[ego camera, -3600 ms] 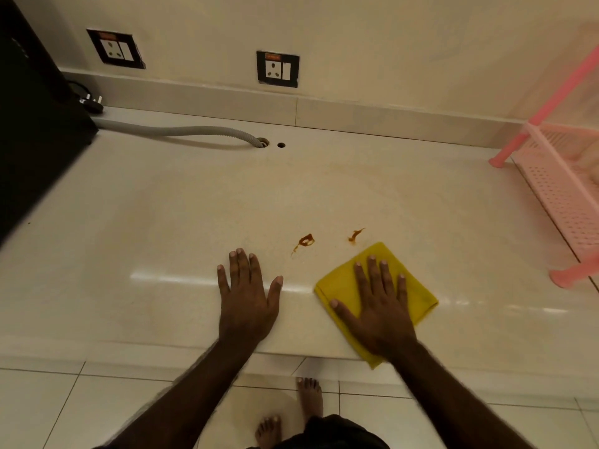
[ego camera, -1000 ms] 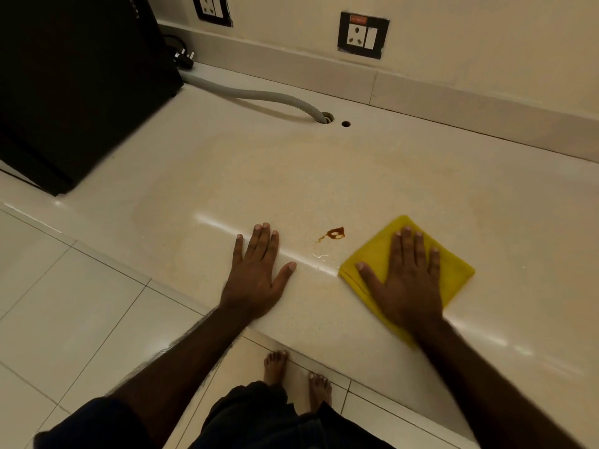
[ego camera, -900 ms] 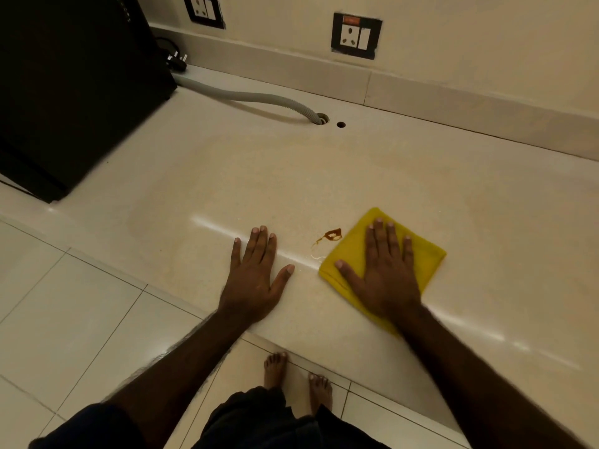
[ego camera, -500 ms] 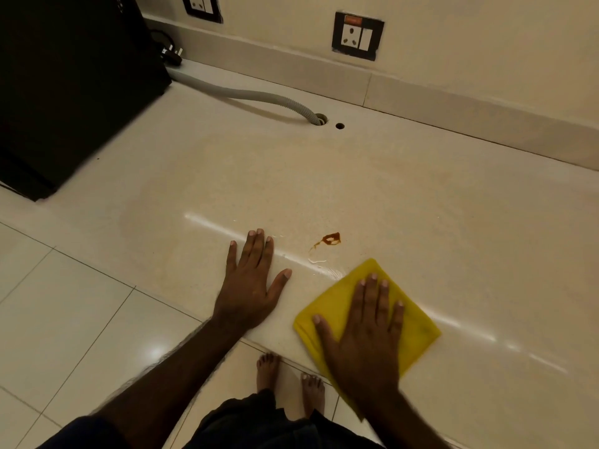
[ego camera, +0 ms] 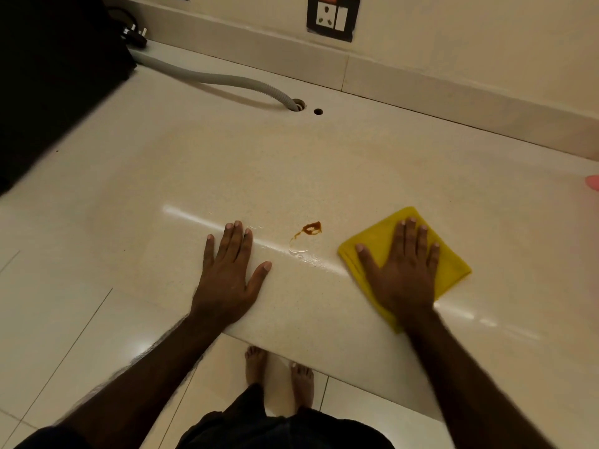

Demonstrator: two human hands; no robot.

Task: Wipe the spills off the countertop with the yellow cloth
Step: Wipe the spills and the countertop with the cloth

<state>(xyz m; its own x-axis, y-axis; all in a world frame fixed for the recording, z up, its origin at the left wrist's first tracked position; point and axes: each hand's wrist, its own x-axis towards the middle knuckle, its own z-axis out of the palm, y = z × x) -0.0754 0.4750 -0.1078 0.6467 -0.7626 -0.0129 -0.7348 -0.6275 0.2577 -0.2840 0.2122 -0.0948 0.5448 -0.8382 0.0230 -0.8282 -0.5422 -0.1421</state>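
Observation:
A folded yellow cloth (ego camera: 450,264) lies flat on the cream countertop (ego camera: 324,170) near its front edge. My right hand (ego camera: 402,267) presses on the cloth with fingers spread. A small brown spill (ego camera: 311,228) sits to the left of the cloth, apart from it, with a thin wet smear (ego camera: 304,252) just below it. My left hand (ego camera: 228,270) rests flat and open on the counter, left of the spill, touching nothing else.
A grey corrugated hose (ego camera: 220,77) runs along the back into a hole (ego camera: 298,105), with a second small hole (ego camera: 318,111) beside it. A black appliance (ego camera: 48,76) fills the left. A wall socket (ego camera: 333,17) is behind. A pink object (ego camera: 592,186) shows at the right edge.
My right hand slid the cloth from the front edge back up and to the right. The second brown spill seen earlier is gone. My left hand stayed put.

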